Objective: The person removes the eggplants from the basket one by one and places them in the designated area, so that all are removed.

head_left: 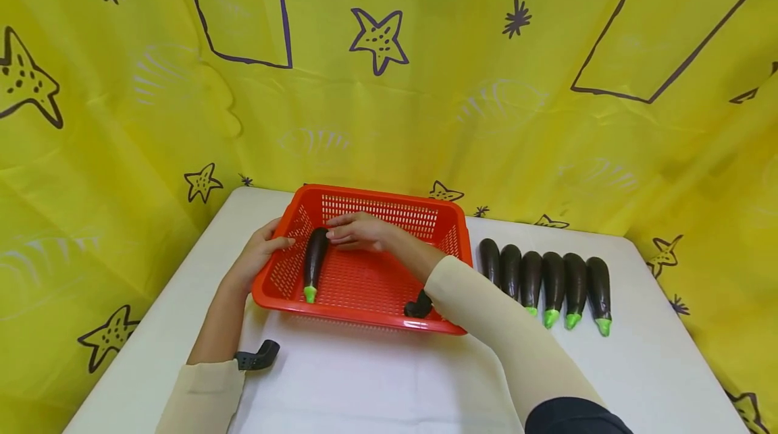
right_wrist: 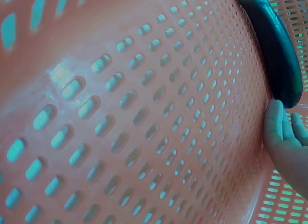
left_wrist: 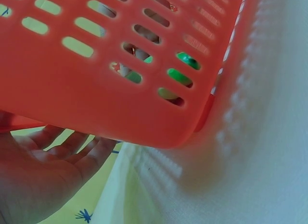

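A red plastic basket (head_left: 358, 316) with slotted sides stands on the table. My left hand (head_left: 260, 252) holds its left rim, the thumb over the edge; in the left wrist view the fingers pass behind the basket wall (left_wrist: 110, 108). One dark purple eggplant (head_left: 315, 258) with a green stem lies inside along the left wall, stem toward me. My right hand (head_left: 358, 231) reaches into the basket, its fingers loosely extended beside the eggplant's rounded far end. In the right wrist view the fingertips (right_wrist: 274, 113) are at the end of the eggplant (right_wrist: 276, 51); whether they touch it I cannot tell.
Several more eggplants (head_left: 553, 279) lie in a row right of the basket, partly behind my right sleeve (head_left: 498, 319). A white cloth covers the table (head_left: 365, 387). A yellow patterned curtain (head_left: 377, 123) hangs behind and at both sides.
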### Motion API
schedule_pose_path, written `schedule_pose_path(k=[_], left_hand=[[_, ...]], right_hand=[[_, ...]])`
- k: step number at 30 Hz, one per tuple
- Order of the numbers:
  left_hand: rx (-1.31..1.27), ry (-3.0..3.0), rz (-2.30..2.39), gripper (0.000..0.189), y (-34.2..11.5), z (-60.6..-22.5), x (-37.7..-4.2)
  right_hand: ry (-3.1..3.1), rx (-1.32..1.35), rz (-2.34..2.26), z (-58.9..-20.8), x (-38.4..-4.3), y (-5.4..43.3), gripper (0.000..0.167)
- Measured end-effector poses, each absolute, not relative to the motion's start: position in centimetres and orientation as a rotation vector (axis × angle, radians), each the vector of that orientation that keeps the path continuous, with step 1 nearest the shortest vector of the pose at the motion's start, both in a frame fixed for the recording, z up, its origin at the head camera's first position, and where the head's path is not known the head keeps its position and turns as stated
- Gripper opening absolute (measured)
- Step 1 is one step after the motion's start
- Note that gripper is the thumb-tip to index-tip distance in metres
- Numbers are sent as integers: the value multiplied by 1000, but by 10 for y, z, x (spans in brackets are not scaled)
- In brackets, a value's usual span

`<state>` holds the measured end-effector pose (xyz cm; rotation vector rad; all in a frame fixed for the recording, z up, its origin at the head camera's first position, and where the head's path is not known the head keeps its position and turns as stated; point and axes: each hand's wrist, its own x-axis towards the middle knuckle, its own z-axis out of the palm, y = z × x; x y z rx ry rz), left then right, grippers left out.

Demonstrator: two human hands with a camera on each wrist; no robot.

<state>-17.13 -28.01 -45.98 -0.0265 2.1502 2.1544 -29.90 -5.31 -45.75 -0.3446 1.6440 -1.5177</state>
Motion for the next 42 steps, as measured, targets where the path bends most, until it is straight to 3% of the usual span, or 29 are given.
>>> schedule_pose_path(k=[24,37,42], left_hand=[[-33,2161,2179,62,-278,-460,-172],[-38,2173,2180,61,-277,-463,-172],[-32,2183,2174,61,-278,-461,-173]], right_hand=[[1544,-478,-1569,-466,-296,-58,44],[1481,-433,-1706,-466,-291,-61,24],[1481,-479,-1670,-462,-291,-61,31]])
